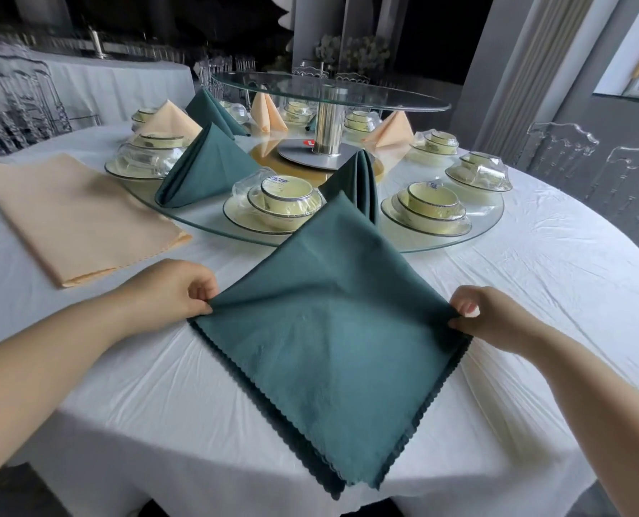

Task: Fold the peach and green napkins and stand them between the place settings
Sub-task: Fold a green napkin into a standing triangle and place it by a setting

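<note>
Seems roughly midway. Already standing between wrapped cream bowl settings: folded peach and green napkins. Still flat on white tablecloth: scalloped green square napkin, side corners pinched by left hand and right hand; flat peach napkin stack waiting.

Shows a scallop-edged green napkin laid diamond-wise in front, side corners lifted; a flat peach napkin to its left; beyond, folded green napkins and folded peach napkins standing between wrapped place settings.
</note>
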`<state>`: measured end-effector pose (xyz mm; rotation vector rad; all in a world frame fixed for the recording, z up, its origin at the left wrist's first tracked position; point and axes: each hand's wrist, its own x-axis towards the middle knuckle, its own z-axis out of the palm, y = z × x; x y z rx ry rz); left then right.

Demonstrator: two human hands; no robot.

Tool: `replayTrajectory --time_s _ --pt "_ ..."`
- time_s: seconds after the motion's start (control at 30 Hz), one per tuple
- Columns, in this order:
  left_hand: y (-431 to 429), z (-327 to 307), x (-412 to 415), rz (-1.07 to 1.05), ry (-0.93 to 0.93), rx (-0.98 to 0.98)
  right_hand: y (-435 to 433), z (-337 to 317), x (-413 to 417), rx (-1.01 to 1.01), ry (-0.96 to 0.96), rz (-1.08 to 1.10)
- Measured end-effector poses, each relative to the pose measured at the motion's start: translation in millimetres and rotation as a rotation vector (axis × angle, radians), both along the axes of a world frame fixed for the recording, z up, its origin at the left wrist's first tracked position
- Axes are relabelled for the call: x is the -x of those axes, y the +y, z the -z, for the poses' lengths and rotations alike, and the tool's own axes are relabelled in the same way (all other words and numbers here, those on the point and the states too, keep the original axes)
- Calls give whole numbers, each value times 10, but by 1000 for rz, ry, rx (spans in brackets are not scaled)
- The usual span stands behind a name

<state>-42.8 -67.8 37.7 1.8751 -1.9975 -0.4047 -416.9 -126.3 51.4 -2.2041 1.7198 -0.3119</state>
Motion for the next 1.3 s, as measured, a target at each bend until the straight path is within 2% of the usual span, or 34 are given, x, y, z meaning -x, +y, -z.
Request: replayTrajectory --time_s 0.13,0.27,0.37,0.47,0.53,0.63,0.7,0.77,0.97,1.17,1.3 --pt "147 222 -91 86 -37 315 157 122 58 262 46 -44" --pt "197 284 -124 201 -103 518 235 196 120 330 42 -46" --pt "244 302 -115 181 -23 495 259 220 143 345 52 -34" --pt "333 216 79 -12 237 392 280 211 138 319 70 -23" --pt "393 103 357 -28 303 328 301 178 114 292 108 -8" --pt "396 33 812 90 182 274 348 88 25 313 138 31" --pt "380 20 1087 92 38 177 427 15 -122 364 44 38" --pt "377 35 1318 74 -13 108 517 -32 -344 339 -12 -16" --pt "572 178 1586 40 -203 -57 696 167 -878 196 150 -243" --pt "674 221 1628 15 -292 -77 797 318 -891 187 205 -235" --pt "680 210 1633 19 -324 -90 751 312 -773 96 213 -168"
